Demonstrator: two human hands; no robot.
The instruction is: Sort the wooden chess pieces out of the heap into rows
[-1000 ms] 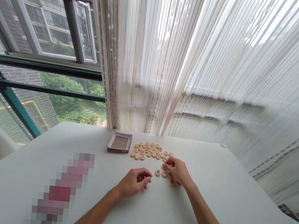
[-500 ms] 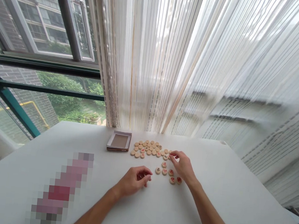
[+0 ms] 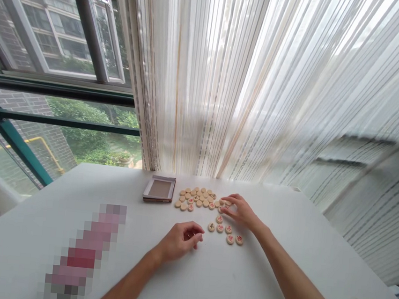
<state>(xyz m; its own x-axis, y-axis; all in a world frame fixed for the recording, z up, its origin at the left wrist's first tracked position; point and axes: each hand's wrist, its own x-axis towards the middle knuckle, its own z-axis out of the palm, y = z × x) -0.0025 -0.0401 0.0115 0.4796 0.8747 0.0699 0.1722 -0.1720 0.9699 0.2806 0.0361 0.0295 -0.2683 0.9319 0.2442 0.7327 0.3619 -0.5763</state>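
Round wooden Chinese chess pieces [image 3: 199, 198] lie in a loose cluster on the white table, many blank side up, some showing red or black characters. My right hand [image 3: 242, 212] reaches in over the right end of this cluster. Its thumb and fingers are apart, touching or just above a few pieces that they partly cover. Nearer me, a black-marked piece [image 3: 211, 227] lies beside several red-marked pieces [image 3: 220, 228], all face up. My left hand [image 3: 181, 241] rests on the table to their left, fingers loosely curled, thumb apart, holding nothing.
A shallow open box [image 3: 160, 189] stands left of the cluster at the back of the white table [image 3: 134, 242]. A blurred-out pinkish object [image 3: 85, 251] lies on the left. Behind the table hang striped sheer curtains [image 3: 204, 98], with a window [image 3: 62, 33] at left.
My right hand has shifted slightly left and back over the cluster, its thumb and fingers spreading. The two nearest red-marked pieces are now fully uncovered. My left hand stays put.
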